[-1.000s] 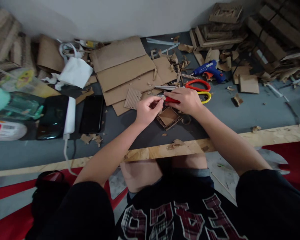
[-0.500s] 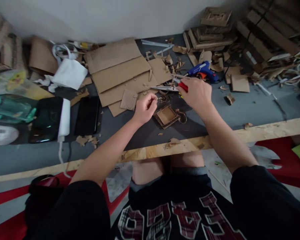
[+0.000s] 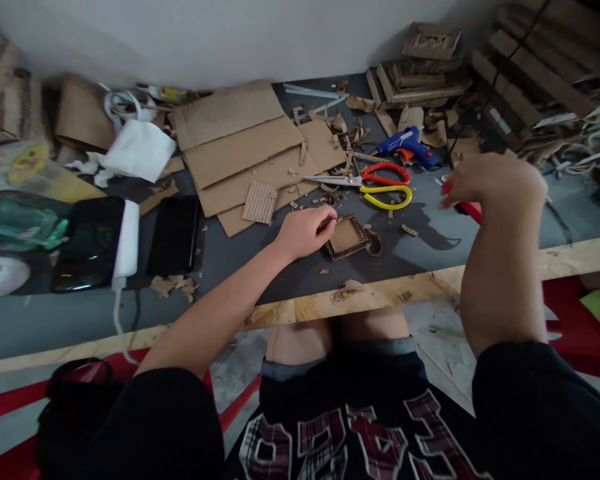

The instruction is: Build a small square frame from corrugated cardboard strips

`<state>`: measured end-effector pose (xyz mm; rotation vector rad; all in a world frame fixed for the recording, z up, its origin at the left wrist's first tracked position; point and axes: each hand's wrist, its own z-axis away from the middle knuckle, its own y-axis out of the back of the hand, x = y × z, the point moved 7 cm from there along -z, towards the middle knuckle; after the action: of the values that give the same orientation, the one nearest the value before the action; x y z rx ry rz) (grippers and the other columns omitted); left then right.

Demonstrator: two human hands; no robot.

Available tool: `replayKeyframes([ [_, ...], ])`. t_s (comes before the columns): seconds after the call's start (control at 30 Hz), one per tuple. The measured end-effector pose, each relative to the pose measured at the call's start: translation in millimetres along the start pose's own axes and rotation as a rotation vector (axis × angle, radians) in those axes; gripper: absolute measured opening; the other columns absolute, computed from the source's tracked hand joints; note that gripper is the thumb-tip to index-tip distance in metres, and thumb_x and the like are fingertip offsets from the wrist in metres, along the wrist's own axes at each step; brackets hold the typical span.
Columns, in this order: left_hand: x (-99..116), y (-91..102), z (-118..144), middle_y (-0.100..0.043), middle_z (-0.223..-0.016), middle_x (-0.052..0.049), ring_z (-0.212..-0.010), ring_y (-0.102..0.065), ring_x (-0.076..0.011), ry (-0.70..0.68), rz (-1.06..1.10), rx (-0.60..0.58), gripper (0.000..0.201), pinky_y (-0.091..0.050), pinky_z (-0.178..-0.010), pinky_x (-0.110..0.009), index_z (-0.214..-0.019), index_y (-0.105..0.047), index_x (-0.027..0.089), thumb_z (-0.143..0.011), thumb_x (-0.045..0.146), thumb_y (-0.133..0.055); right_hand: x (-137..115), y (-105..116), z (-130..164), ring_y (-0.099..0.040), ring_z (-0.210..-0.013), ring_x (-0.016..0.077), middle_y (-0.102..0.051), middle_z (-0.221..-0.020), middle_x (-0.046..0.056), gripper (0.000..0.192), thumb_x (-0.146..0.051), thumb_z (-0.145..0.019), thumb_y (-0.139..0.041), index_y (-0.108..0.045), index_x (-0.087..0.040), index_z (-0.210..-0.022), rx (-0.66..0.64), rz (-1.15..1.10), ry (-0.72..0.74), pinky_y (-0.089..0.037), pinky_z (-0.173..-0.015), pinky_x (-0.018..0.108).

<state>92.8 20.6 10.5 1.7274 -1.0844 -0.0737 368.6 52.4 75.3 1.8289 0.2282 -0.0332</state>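
Observation:
My left hand (image 3: 307, 231) is closed, its fingertips at the left rim of a small square cardboard tray (image 3: 349, 251) with corrugated walls. Its thumb and fingers hide that corner. Off to the right, my right hand (image 3: 495, 183) is raised over the table, smeared by motion and wrapped round a red-handled utility knife (image 3: 471, 211); the blade is hard to make out. Scissors (image 3: 367, 181) with one red and one yellow handle lie behind the tray. A curled cardboard strip (image 3: 374, 243) touches the tray's right side.
Stacked cardboard sheets (image 3: 240, 150) and a ribbed piece (image 3: 260, 202) lie behind my left hand. A blue glue gun (image 3: 407, 143) rests among scraps. Two phones (image 3: 174, 233) and a tissue pack (image 3: 139, 150) are at left. A wooden strip (image 3: 300, 308) edges the table.
My right hand has swung right with the red-handled knife, uncovering the scissors' handles. My left hand has moved right onto the tray's edge, and the tray has shifted slightly right.

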Motion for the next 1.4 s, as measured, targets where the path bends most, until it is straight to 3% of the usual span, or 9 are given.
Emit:
replayKeyframes([
  [0.13,1,1.8,0,-0.075,-0.082,-0.003,-0.072,-0.069,-0.0162,-0.002,-0.062,0.046,0.020,-0.042,-0.061,-0.026,-0.092,-0.068,0.021,-0.092,0.028,-0.050,12,11,-1,-0.067,-0.097,0.0283,-0.072,-0.096,0.024,0.057,-0.069,-0.080,-0.066,-0.074,-0.014,-0.093,0.002,0.054,-0.101,-0.046,-0.074,0.041],
  [0.27,4,4.8,0,-0.076,-0.084,-0.003,-0.075,-0.070,-0.0158,-0.031,-0.044,0.103,0.022,-0.046,-0.064,-0.026,-0.093,-0.070,0.020,-0.093,0.028,-0.051,17,-2,-11,-0.066,-0.105,0.0493,-0.068,-0.110,0.038,0.081,-0.037,-0.048,-0.097,-0.069,-0.007,-0.117,-0.262,0.340,-0.467,-0.049,-0.077,0.053],
  [0.3,2,5.8,0,-0.076,-0.084,-0.003,-0.075,-0.070,-0.0153,-0.018,-0.022,0.117,0.021,-0.046,-0.064,-0.025,-0.093,-0.070,0.020,-0.093,0.029,-0.051,3,-2,-15,-0.065,-0.107,0.0514,-0.067,-0.112,0.038,0.083,-0.034,-0.052,-0.096,-0.066,-0.006,-0.124,-0.242,0.367,-0.438,-0.049,-0.080,0.056],
  [0.47,-17,8.7,1,-0.078,-0.085,-0.004,-0.070,-0.070,-0.0127,0.152,0.206,0.172,0.022,-0.049,-0.063,-0.022,-0.098,-0.071,0.017,-0.093,0.032,-0.054,-119,-6,-14,-0.062,-0.119,0.0336,-0.071,-0.126,0.008,0.041,-0.038,-0.091,-0.064,-0.062,-0.030,-0.131,0.046,0.005,0.344,-0.038,-0.106,0.064],
  [0.6,-31,8.4,2,-0.078,-0.079,-0.002,-0.067,-0.071,-0.0115,0.257,0.403,0.231,0.020,-0.052,-0.064,-0.021,-0.097,-0.070,0.017,-0.092,0.033,-0.059,-159,-30,-4,-0.062,-0.113,0.0266,-0.074,-0.113,-0.001,0.025,-0.037,-0.099,-0.048,-0.070,-0.036,-0.112,0.043,-0.133,0.604,-0.033,-0.111,0.061],
  [0.77,-37,10.3,2,-0.077,-0.076,-0.003,-0.069,-0.072,-0.0103,0.306,0.503,0.281,0.021,-0.053,-0.066,-0.019,-0.091,-0.068,0.016,-0.093,0.035,-0.060,-160,-52,2,-0.065,-0.092,0.0203,-0.075,-0.095,-0.003,0.026,-0.037,-0.100,-0.048,-0.073,-0.033,-0.102,0.116,-0.205,0.646,-0.030,-0.111,0.057],
  [0.97,-39,14.8,2,-0.075,-0.071,-0.002,-0.060,-0.065,-0.0079,0.312,0.468,0.318,0.033,-0.040,-0.050,-0.017,-0.083,-0.074,0.017,-0.089,0.048,-0.066,-163,-50,10,-0.067,-0.086,0.0187,-0.077,-0.091,-0.002,0.029,-0.034,-0.100,-0.047,-0.076,-0.031,-0.098,0.241,-0.225,0.550,-0.037,-0.104,0.050],
  [1.17,-41,16.3,3,-0.078,-0.076,-0.002,-0.064,-0.070,-0.0085,0.308,0.559,0.451,0.025,-0.050,-0.057,-0.016,-0.088,-0.076,0.016,-0.089,0.039,-0.068,-157,-52,3,-0.067,-0.081,0.0195,-0.077,-0.087,0.000,0.029,-0.036,-0.097,-0.050,-0.077,-0.029,-0.105,0.204,-0.296,0.444,-0.039,-0.100,0.049],
  [1.4,-24,22.4,4,-0.081,-0.090,-0.004,-0.078,-0.075,-0.0111,0.169,0.406,0.502,0.019,-0.057,-0.067,-0.018,-0.097,-0.077,0.018,-0.092,0.032,-0.066,-147,-59,2,-0.067,-0.071,0.0184,-0.077,-0.079,0.002,0.028,-0.037,-0.094,-0.053,-0.078,-0.028,-0.102,0.209,-0.410,0.416,-0.046,-0.090,0.045],
])
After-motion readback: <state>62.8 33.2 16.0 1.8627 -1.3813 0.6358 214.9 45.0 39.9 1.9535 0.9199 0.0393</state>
